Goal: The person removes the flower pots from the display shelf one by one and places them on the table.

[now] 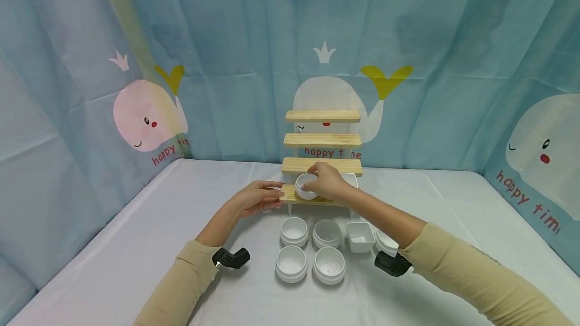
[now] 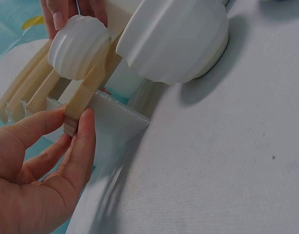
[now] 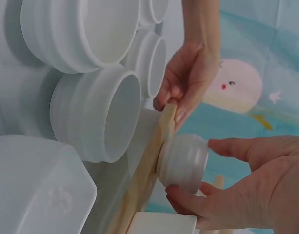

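My left hand (image 1: pixel 258 198) pinches the left end of the lowest plank (image 2: pixel 81 100) of a wooden tiered stand, thumb on one face and fingers on the other. A small round white bowl (image 1: pixel 304 193) sits on that plank near its left end. My right hand (image 1: pixel 330 182) grips this bowl between thumb and fingers, as the right wrist view shows. On the same plank, to the right, stands a square white bowl (image 3: pixel 161 223), partly hidden behind my right hand in the head view.
Several round white bowls (image 1: pixel 291 264) and a square white bowl (image 1: pixel 360 237) stand on the white-covered table (image 1: pixel 217 296) in front of the stand. One round bowl (image 1: pixel 386 241) is partly behind my right forearm. Three upper planks (image 1: pixel 322 140) rise above, before a blue whale-print curtain (image 1: pixel 226 64).
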### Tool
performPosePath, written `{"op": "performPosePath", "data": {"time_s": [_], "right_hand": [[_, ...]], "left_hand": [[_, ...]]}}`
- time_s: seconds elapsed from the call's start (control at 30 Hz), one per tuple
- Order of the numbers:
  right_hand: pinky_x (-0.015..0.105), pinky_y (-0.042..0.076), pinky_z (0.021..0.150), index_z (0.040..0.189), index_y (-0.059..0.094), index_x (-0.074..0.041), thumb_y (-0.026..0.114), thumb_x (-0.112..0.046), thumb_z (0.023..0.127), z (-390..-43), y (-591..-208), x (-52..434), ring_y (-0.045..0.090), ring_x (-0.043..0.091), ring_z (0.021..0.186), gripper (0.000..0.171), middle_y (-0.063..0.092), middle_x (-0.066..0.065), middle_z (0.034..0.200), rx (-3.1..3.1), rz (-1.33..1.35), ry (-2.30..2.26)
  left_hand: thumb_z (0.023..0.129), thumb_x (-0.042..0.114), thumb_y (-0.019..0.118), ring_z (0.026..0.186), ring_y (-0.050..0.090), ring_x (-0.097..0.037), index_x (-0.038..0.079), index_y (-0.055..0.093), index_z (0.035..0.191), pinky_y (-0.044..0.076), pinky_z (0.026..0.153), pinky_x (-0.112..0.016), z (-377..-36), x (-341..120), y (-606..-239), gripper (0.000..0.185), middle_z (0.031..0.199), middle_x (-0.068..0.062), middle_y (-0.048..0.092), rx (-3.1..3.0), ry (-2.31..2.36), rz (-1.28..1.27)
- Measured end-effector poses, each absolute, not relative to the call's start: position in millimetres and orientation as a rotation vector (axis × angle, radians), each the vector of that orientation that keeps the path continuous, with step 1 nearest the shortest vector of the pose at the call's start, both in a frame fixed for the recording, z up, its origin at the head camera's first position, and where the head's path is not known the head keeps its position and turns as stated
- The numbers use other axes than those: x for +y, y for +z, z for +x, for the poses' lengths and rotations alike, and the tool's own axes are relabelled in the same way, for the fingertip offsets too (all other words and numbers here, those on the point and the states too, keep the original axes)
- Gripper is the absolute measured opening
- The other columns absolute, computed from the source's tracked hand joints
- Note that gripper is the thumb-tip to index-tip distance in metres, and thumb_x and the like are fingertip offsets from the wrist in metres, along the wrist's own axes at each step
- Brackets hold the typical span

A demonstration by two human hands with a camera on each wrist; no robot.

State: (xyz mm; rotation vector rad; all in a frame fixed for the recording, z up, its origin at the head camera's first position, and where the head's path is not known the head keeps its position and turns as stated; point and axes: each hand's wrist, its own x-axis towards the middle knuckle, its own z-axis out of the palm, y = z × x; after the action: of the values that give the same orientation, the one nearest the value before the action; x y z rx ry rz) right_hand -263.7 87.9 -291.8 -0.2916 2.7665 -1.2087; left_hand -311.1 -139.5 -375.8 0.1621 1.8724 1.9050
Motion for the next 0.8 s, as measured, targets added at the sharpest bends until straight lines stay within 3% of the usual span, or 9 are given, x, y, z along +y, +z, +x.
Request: {"op": "performPosePath", "data": {"time_s": [0.8], "right_hand": [[0.051,0.044,0.12,0.141,0.054,0.009,0.08,-0.009,0.091,-262.5,-299.8,83.9,0.049,0.041,0.142,0.059,0.052,0.026,0.151,2.738,-0.244,-1.317]], "left_hand": [[0.107,0.0,0.056,0.084,0.073,-0.01,-0.011,0.038,0.156,0.064,0.079,-0.021,-312.5,-139.6,-377.4,0.053,0.108,-0.01,0.069,1.871,1.906,0.162]]}}
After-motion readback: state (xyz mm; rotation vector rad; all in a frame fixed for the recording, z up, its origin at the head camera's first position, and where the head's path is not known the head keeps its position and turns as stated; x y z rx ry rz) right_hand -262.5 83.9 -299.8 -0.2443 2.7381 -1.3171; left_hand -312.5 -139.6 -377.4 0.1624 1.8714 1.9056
